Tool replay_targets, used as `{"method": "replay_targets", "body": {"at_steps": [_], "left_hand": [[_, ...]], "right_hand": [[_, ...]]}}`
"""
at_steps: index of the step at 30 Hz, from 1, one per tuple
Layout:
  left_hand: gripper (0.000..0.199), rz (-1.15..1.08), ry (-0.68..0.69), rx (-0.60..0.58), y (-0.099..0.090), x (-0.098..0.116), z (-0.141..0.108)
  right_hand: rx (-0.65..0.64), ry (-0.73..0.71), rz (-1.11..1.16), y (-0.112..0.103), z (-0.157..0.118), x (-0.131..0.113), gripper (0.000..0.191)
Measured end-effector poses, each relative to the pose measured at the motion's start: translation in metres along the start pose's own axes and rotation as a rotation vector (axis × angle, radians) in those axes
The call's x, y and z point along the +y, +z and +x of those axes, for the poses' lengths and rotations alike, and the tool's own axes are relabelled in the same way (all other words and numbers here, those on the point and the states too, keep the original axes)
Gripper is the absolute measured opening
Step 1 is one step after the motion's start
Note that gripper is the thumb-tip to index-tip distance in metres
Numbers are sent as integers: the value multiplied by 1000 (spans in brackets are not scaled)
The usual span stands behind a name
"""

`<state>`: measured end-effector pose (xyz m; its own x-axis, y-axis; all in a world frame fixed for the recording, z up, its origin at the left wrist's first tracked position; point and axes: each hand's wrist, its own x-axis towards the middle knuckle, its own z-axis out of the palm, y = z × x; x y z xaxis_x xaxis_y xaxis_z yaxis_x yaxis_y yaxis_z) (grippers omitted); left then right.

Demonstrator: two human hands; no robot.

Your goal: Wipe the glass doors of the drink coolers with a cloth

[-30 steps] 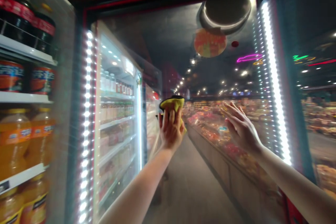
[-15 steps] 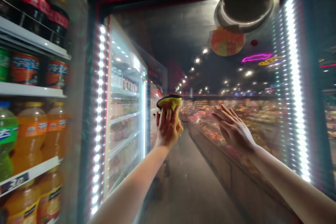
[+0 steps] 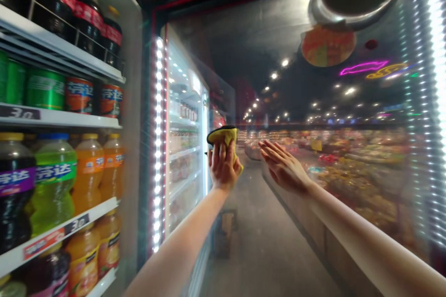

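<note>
Holds yellow cloth (image 3: 228, 135) in left hand (image 3: 222, 167), extends right hand (image 3: 286, 170) flat before glass door (image 3: 230, 51), right of shelved bottles (image 3: 55, 176).

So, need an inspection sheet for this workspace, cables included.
Surface: clear upright glass pane in a dark frame.
Things: yellow cloth with black edging, held up at the pane.
Clutter: rows of coloured plastic drink bottles and printed metal cans on white shelves at left.
Hands: left hand holds the cloth; right hand open, fingers extended, holding nothing; whether it touches the glass can't be confirmed.
Cables: nothing seen.
Surroundings: bright white LED strips flanking the pane; small ceiling lamps, pink neon outline; background blurred.
</note>
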<state>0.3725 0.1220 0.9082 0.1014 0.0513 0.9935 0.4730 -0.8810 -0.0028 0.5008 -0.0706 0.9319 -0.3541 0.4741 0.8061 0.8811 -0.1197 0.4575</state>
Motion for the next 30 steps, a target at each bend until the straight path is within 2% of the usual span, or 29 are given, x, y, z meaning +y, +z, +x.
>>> {"method": "replay_targets", "body": {"at_steps": [2, 3, 6, 8, 10, 12, 14, 16, 18, 21, 23, 25, 26, 28, 30], "left_hand": [[66, -3, 105, -63, -3, 7, -12], [67, -6, 144, -84, -4, 10, -9], [65, -12, 194, -91, -6, 2, 27], [62, -11, 135, -55, -6, -15, 53], [61, -7, -27, 12, -4, -34, 59], [61, -2, -196, 83, -1, -46, 41], [61, -1, -223, 108, 2, -47, 7], [63, -16, -59, 61, 4, -39, -22], [64, -34, 97, 14, 3, -29, -26], [64, -33, 163, -12, 2, -31, 13], [63, -12, 101, -11, 0, -47, 45], [62, 17, -34, 17, -2, -69, 58], [61, 34, -110, 35, -3, -79, 53], [61, 65, -202, 55, -3, -92, 25], [61, 74, -146, 28, -4, -94, -12]], "right_hand": [[6, 18, -3, 10, 8, -5, 56], [16, 29, -9, 14, 10, -6, 56], [31, 33, -33, 25, 10, -6, 60], [30, 21, -51, 29, 7, -5, 62], [35, 13, -75, 32, 3, -4, 63], [33, 8, -119, 32, 0, -4, 62], [17, 0, -173, 32, -1, -6, 61], [4, -12, -215, 31, -1, -7, 62], [7, -23, -238, 31, -1, -8, 65], [16, -38, -251, 30, -3, -8, 71], [23, -42, -251, 29, -4, -8, 72], [33, -41, -246, 28, -5, -8, 70], [43, -38, -241, 27, -5, -10, 68], [79, -19, -232, 27, -4, -15, 64], [113, -4, -223, 29, 1, -23, 57]]}}
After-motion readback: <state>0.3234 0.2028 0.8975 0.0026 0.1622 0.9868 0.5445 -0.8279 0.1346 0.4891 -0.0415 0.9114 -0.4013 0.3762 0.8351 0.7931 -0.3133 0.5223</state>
